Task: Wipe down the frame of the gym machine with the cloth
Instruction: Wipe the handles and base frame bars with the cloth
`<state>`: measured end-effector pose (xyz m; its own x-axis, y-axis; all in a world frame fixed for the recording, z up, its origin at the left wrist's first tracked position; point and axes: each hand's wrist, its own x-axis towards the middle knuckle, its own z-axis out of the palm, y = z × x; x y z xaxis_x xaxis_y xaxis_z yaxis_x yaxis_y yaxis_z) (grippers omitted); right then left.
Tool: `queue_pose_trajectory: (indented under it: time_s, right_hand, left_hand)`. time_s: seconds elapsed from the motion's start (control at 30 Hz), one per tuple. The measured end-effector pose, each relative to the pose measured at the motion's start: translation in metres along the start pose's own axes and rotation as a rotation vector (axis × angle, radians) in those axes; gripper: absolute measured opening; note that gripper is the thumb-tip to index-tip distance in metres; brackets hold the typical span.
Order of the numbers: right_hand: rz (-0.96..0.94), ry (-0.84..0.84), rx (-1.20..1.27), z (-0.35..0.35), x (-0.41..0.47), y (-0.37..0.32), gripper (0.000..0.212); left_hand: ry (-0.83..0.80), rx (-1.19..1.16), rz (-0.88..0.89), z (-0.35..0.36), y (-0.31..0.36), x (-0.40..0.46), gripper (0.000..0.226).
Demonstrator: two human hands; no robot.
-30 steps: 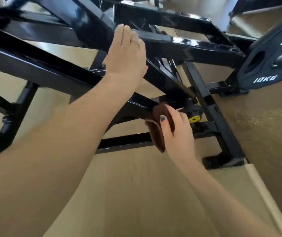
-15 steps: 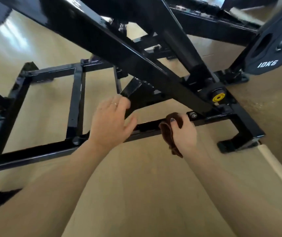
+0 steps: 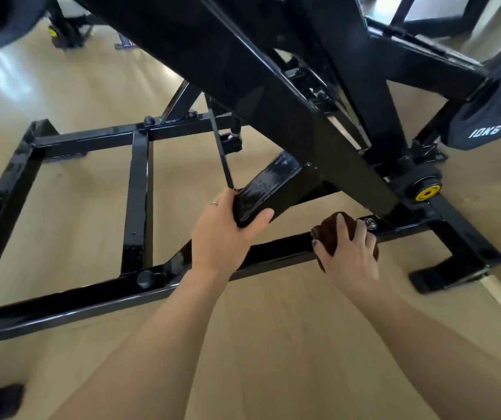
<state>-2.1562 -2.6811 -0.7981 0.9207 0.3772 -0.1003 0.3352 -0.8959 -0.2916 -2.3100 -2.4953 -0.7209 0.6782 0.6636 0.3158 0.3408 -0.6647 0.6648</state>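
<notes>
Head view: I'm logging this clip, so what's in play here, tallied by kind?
Hands: 2, left gripping a frame bar, right holding the cloth
Cloths: 1, brown
Weight plates marked 10KG: 1
Machine frames being wiped: 1
Total: 5

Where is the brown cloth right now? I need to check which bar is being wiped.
Right of centre, the bunched brown cloth sits under the right hand on the low black base bar.

The right hand (image 3: 351, 256) covers most of the cloth (image 3: 332, 234). Right of the frame (image 3: 140, 204), the weight plate (image 3: 492, 116) runs off the picture's edge. The left hand's fingers (image 3: 228, 197) curl out of sight behind a bar.
</notes>
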Motion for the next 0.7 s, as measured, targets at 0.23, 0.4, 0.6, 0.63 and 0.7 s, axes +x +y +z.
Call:
queue_pose_trajectory:
  time_s: [0.23,0.4,0.6,0.63,0.7]
  right_hand:
    - [0.002,-0.001,-0.089,0.006,-0.001,-0.002,0.063]
    - [-0.364,-0.147,-0.141,0.028,-0.049,-0.069,0.062]
    - [-0.558,-0.183,-0.223,0.037,-0.064,-0.095,0.062]
    - [-0.568,-0.182,-0.236,0.035,-0.058,-0.086,0.062]
    - [-0.509,-0.144,-0.212,0.028,-0.043,-0.061,0.061]
  left_hand:
    - [0.093,0.021,0.021,0.007,-0.003,-0.002,0.043]
    - [0.112,0.008,0.022,0.008,-0.004,-0.001,0.043]
    - [0.090,-0.014,0.070,0.008,-0.011,0.001,0.044]
    - [0.082,-0.018,0.071,0.007,-0.011,0.001,0.044]
    - [0.072,-0.030,0.073,0.008,-0.012,0.001,0.044]
